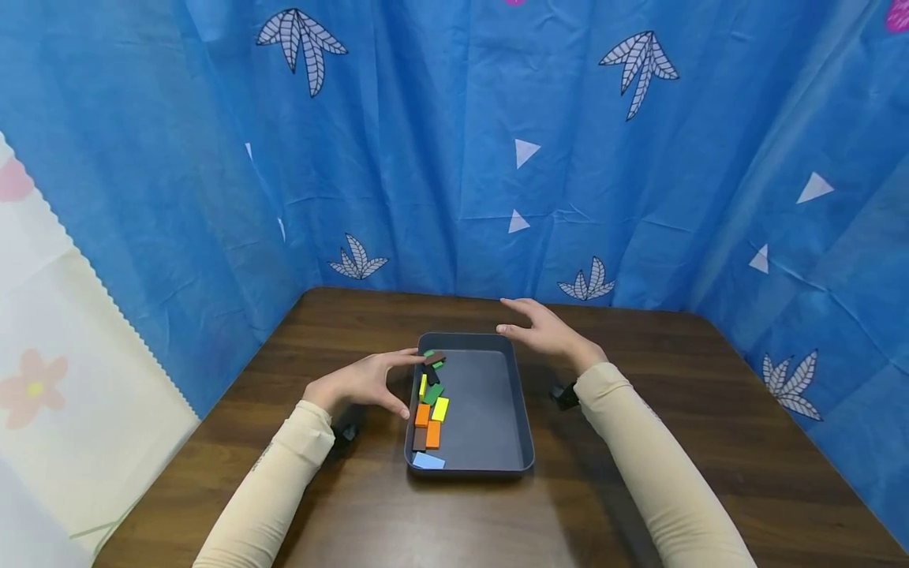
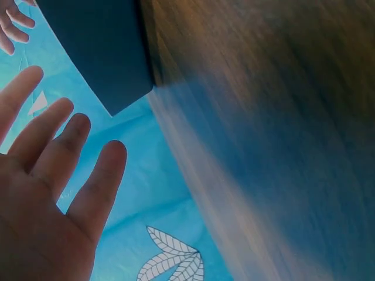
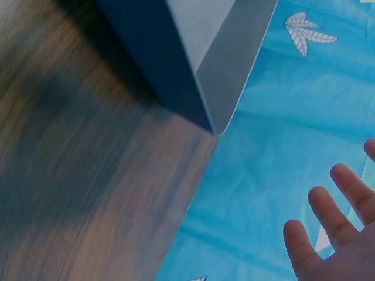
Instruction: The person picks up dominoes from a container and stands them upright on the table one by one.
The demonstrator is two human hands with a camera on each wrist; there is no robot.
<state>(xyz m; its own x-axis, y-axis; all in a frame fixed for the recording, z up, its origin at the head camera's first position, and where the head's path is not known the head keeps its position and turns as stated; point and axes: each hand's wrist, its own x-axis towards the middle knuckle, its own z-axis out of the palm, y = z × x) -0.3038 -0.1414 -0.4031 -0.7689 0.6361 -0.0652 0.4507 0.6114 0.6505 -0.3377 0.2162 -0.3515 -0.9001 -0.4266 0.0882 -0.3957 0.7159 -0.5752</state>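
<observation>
A dark grey rectangular tray [image 1: 486,410] lies on the table, with several small coloured blocks gathered along its left side. Among them are a light blue block [image 1: 429,461], an orange block [image 1: 433,435], a yellow block [image 1: 440,409], a green block [image 1: 434,394] and a brown block [image 1: 434,358]. My left hand [image 1: 365,380] hovers at the tray's left rim, fingers extended and thumb apart, holding nothing. Beyond the far right corner of the tray, my right hand [image 1: 548,330] is raised with its fingers spread and nothing in them. Both wrist views show straight, separated fingers beside the tray's outer walls.
The brown wooden table [image 1: 639,457] extends around the tray on all sides. A blue curtain [image 1: 454,158] with leaf prints hangs behind the table and along its right. At the left hangs a pale cloth [image 1: 64,355] with flower prints.
</observation>
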